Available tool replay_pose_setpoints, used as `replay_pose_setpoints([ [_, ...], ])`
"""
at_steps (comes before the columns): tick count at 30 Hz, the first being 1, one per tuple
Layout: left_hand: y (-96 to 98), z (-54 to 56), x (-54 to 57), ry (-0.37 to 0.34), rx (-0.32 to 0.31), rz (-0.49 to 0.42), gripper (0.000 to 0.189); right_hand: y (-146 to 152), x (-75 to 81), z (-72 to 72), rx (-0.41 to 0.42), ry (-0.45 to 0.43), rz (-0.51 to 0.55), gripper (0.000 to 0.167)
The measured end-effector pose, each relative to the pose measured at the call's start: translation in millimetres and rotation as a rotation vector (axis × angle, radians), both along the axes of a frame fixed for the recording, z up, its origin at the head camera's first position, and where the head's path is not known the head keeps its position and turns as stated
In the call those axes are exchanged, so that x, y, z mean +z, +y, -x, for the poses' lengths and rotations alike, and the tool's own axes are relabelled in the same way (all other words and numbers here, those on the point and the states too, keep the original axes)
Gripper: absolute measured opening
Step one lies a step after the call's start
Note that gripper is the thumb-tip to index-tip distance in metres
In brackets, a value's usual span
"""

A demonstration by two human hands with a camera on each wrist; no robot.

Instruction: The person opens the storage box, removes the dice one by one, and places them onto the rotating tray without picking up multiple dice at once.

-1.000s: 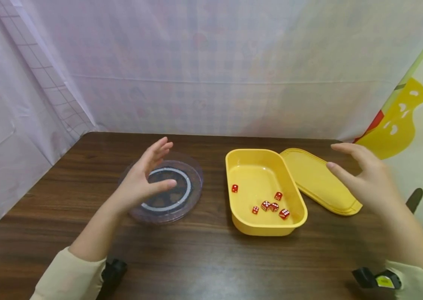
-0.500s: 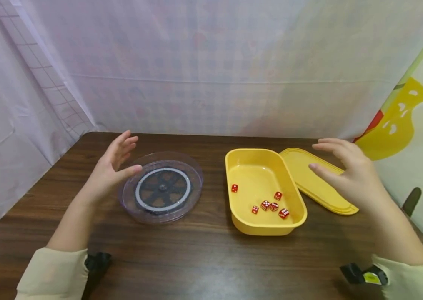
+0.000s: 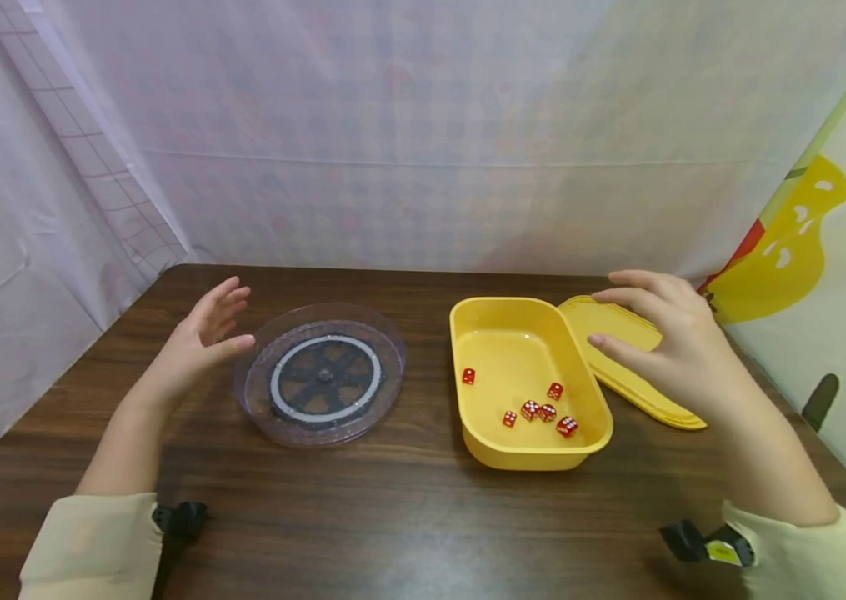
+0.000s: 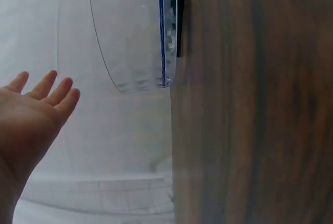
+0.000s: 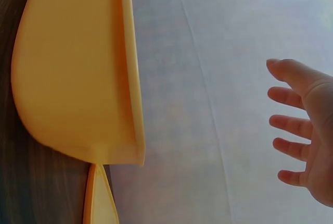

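Note:
My left hand (image 3: 188, 350) hovers just left of a round clear plastic dish (image 3: 394, 333), fingers spread and holding nothing. Inside that dish lies a dark spoked disc with a pale grey ring (image 3: 375, 379). My right hand (image 3: 670, 342) is in the air over the yellow lid (image 3: 628, 379), thumb and fingers apart, with nothing in its grasp. Left of it stands a yellow rectangular tub (image 3: 498, 354), where several red dice (image 3: 529, 410) rest on the bottom. In the right wrist view the tub's wall (image 5: 73, 67) is beside the hand, not touched.
Everything stands on a dark wooden table (image 3: 362, 517). A pale curtain (image 3: 423, 150) hangs behind its far edge, and another sheet runs along the left. The lid lies against the tub's right side, partly hidden by the right hand.
My left hand has moved left from over the clear dish to beside it, uncovering the spoked disc. The right hand has moved left, closer to the tub. Dish, tub and dice stay put.

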State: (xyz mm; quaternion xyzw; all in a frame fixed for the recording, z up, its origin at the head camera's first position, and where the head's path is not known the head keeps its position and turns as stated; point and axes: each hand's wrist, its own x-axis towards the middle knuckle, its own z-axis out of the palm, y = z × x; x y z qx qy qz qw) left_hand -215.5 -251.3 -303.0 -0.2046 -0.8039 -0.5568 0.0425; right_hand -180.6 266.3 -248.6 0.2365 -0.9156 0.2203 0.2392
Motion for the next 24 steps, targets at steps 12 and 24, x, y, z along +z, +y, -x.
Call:
replay_pose_setpoints([
  [12,-19.7,4.8,-9.5,-0.102,-0.031,0.049,0.077,-15.2,-5.2,3.1,0.122,0.049,-0.079,0.043],
  [24,-36.1,7.0,-24.7,-0.19,-0.089,0.06,0.076,-29.3,-24.5,9.0,0.158,0.033,-0.151,0.041],
])
